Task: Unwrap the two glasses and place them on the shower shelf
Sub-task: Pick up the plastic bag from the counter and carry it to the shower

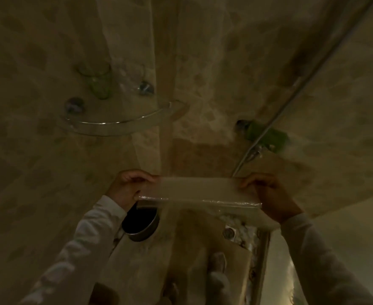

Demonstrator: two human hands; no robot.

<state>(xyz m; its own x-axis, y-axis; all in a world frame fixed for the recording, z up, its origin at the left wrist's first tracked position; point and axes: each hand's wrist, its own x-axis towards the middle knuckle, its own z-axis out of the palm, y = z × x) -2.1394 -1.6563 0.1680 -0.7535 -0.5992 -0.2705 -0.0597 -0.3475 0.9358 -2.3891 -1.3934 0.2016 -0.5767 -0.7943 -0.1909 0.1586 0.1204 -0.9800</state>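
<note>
Below the curved clear glass corner shelf (119,125), nearer the camera, the left hand (127,187) and the right hand (269,194) each keep a pinching grip on one end of a thin transparent plastic wrapping sheet (200,190). Their fingers curl over its top edge, so it hangs stretched flat between them. I can see no glass inside it.

On the shelf, toward its back, stands a green tinted glass tumbler (96,84). A fainter clear shape (135,73) just beside it may be the second glass, though the dim light leaves that unsure. The step in hand therefore looks like dealing with the empty wrapping.

It would be best to bring the two ends together and fold the sheet small, low beneath the shelf, so no loose edge brushes the tumbler. A dark round metal-rimmed container (140,223), under the shelf and just beneath the left hand, might take it.
</note>
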